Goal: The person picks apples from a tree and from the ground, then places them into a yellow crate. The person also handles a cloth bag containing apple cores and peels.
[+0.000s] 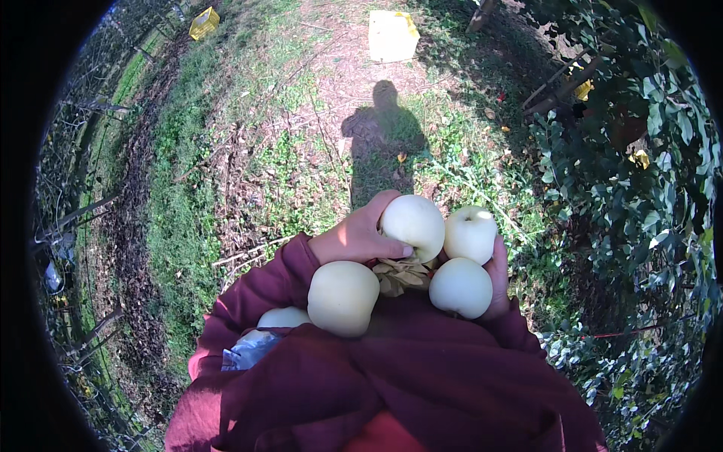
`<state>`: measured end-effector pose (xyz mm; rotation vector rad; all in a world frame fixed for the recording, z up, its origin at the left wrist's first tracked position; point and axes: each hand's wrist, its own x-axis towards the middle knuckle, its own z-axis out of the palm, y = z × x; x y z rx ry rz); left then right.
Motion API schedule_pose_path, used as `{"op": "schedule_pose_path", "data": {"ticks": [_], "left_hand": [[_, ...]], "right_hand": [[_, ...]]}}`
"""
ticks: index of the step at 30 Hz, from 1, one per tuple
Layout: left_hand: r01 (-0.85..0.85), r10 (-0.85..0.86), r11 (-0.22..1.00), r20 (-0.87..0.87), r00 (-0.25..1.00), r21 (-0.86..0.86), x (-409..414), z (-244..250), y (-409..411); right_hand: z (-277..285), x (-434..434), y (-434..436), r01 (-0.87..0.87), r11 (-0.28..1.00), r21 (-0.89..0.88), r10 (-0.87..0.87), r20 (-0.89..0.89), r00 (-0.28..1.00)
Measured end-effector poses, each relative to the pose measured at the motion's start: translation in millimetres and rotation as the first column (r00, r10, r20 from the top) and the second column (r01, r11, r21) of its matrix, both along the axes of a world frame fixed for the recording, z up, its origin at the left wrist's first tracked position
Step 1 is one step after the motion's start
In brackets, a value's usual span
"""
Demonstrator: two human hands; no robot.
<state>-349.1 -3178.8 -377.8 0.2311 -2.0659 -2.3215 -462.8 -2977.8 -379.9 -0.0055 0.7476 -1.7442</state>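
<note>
My left hand (361, 237) grips a pale yellow-white apple (413, 226), its thumb near the apple's hollow. Two more pale apples, a far one (471, 233) and a near one (461, 288), are cradled by my right hand (500, 277), which they partly hide. Below the left hand is crumpled tan paper or dry leaf (400, 276); which one I cannot tell. Close to my chest sits another apple (343, 298) at the edge of the maroon garment (429, 361). Beside it, an apple (282, 317) is partly covered by cloth, next to blue plastic (251, 349).
A brightly lit, pale yellow crate (392, 37) stands ahead on the ground. Another yellow crate (204, 24) is at far left. Leafy branches (621, 186) crowd the right side. Grass, dead leaves and fallen twigs (248, 254) cover the ground.
</note>
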Motion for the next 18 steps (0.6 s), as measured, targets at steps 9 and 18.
{"op": "schedule_pose_path", "data": {"ticks": [9, 18], "left_hand": [[-0.144, 0.126, 0.979, 0.125, 0.984, 0.144, -32.6, -7.8, -118.0], [-0.183, 0.212, 0.971, 0.207, 0.955, -0.151, -151.1, -20.0, -263.5]], "right_hand": [[-30.6, -64.3, -137.0, -0.061, 0.996, 0.065, 0.055, 0.098, 0.994], [-60.9, -191.5, -284.5, -0.108, 0.994, -0.016, 0.109, 0.188, 0.976]]}}
